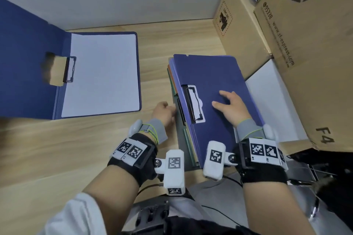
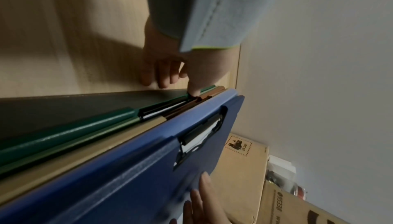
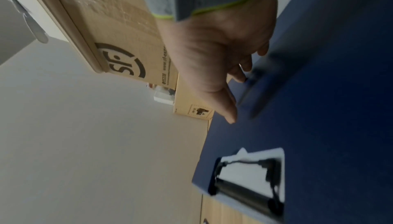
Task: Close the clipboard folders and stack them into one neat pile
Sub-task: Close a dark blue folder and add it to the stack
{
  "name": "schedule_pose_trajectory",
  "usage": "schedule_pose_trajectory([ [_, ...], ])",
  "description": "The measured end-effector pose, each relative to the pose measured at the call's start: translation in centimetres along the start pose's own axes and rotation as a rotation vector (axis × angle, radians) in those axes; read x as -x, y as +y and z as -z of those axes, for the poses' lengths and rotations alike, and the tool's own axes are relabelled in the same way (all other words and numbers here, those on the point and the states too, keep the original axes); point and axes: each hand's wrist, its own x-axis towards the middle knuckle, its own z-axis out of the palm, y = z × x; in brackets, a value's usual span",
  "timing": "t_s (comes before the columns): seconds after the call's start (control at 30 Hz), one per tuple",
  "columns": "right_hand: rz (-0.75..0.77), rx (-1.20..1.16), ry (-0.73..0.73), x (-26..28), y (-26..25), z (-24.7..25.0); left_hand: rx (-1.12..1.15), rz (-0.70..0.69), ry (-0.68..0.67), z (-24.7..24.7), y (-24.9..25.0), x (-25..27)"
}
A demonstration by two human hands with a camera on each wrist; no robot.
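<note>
A pile of closed clipboard folders lies at the table's right, a dark blue one on top over green and orange ones. My right hand lies flat on the blue cover, beside its black clip. My left hand is at the pile's left edge; in the left wrist view its thumb touches the folder spines and its fingers point down onto the table. A blue folder lies open at the left, white paper showing, its cover raised towards the wall.
Two cardboard boxes stand close against the pile's right and far sides. A white surface lies between pile and big box. Bare wooden table stretches in front of the open folder. The wall runs behind.
</note>
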Motion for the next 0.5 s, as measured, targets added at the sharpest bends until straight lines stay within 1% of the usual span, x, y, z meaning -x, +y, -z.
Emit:
schedule_pose_trajectory([
  [0.07,0.051,0.033,-0.039,0.1,-0.9,-0.8,0.131,0.071,-0.024,0.0,-0.4,-0.9],
  [0.1,0.077,0.061,-0.064,0.1,-1.4,-1.3,0.120,0.076,0.023,0.1,-0.6,-1.5],
  [0.13,0.096,0.086,-0.092,0.1,-1.7,-1.8,0.156,0.102,0.052,0.0,-0.5,-1.7],
  [0.2,0.126,0.140,-0.134,0.1,-2.4,-2.6,0.206,0.174,0.035,-0.2,-0.1,-2.0],
  [0.23,0.131,0.165,-0.146,0.1,-2.7,-3.0,0.242,0.175,0.047,-0.4,0.3,-1.8],
  [0.4,0.131,0.225,-0.147,0.0,-2.8,-3.1,0.243,0.175,0.067,-1.7,1.3,-1.3],
  [0.47,0.127,0.239,-0.158,0.1,-2.8,-2.8,0.216,0.221,0.053,-1.6,1.3,-1.8],
  [0.5,0.126,0.241,-0.161,0.1,-2.7,-2.8,0.195,0.233,0.069,-1.4,1.3,-1.7],
])
